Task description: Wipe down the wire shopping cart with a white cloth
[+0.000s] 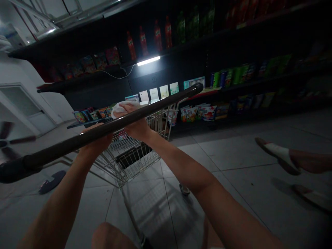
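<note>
A wire shopping cart [135, 152] stands in front of me, its dark handle bar [109, 128] running from lower left to upper right. My left hand [97, 143] is wrapped around the bar from below. My right hand [136, 126] reaches past the bar with its fingers closed on a white cloth [120, 107], which lies against the bar's far side.
Dark shelves [212, 86] with bottles, packets and boxes line the aisle ahead, lit by one tube lamp [148, 61]. Another person's sandalled foot [282, 157] is at the right. A dark slipper [52, 181] lies on the grey tiled floor at the left.
</note>
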`<state>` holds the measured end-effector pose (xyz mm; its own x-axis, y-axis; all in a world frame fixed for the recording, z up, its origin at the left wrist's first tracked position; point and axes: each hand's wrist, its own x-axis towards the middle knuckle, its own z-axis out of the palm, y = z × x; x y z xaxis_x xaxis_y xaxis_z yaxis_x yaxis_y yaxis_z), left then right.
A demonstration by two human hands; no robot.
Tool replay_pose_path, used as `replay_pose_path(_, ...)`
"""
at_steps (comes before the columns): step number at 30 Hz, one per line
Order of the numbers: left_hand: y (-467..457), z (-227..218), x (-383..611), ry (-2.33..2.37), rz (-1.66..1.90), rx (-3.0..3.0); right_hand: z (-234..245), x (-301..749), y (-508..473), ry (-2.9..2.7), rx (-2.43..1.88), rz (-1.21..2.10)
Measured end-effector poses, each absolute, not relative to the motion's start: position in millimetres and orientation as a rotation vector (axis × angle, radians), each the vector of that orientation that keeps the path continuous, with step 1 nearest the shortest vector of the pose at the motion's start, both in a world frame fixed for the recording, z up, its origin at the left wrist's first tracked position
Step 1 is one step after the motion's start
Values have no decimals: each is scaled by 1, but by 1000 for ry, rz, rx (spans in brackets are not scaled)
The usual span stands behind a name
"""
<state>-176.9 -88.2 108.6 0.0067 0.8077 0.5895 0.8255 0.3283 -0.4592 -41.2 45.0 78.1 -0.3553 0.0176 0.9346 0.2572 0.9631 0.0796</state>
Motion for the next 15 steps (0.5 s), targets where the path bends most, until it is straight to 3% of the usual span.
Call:
replay_pose_path(5,-85,110,-189,-1754,-8,-1516,64,-4,65,-2015,-208,-281)
replay_pose_path(15,-77,115,-188,-1751,-365,-1722,32,95,89,-1649,-677,-194)
